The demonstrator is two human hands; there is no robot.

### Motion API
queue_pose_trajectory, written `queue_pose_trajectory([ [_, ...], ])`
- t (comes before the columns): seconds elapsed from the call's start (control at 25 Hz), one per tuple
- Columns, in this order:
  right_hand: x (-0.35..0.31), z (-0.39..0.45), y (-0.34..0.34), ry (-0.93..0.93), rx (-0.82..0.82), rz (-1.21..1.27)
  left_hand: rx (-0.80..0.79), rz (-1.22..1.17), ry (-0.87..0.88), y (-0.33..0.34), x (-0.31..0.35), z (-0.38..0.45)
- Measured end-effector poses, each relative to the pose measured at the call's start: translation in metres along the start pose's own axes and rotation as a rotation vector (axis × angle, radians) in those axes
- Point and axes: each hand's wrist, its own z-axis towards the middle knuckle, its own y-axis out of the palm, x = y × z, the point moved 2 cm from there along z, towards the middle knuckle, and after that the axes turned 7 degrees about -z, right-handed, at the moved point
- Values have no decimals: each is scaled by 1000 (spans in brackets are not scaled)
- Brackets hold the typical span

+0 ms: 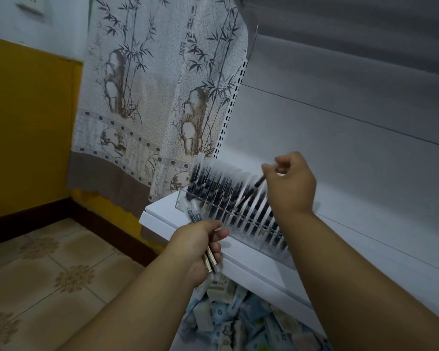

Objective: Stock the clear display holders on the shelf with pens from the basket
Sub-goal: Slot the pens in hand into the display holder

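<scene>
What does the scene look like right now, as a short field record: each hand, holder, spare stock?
left hand: grips a bundle of pens, held beside the shelf edge
right hand: pinches a single pen, tilted, lower end among the holder's pens
clear display holder: on shelf, row of upright pens, nearly full
spare stock: packets piled below shelf

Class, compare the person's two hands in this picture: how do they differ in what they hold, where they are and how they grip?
The left hand grips a bundle of pens; the right hand pinches a single pen. The left hand sits low, in front of the shelf edge; the right hand is raised over the clear holder. The left grip wraps the fingers round; the right uses fingertips. Both hold pens.
</scene>
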Motion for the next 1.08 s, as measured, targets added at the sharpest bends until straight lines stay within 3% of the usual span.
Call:
queue_pose_trajectory([
  [0.16,-2,0,7,-117,-60,-93,14,0,27,-5,-2,7],
  [0.32,5,-4,17,-138,-257,-192,18,14,44,-5,-3,11],
  [0.52,0,4,14,-210,-293,-434,-37,57,-3,0,-10,9],
  [0.68,-8,4,1,-245,-440,-363,-54,45,-5,6,-15,8],
  [0.8,-20,8,5,-323,-460,-430,-60,48,-24,11,-18,3],
  [1.08,-23,7,27,-205,-478,-766,-58,54,-6,9,-13,-7],
])
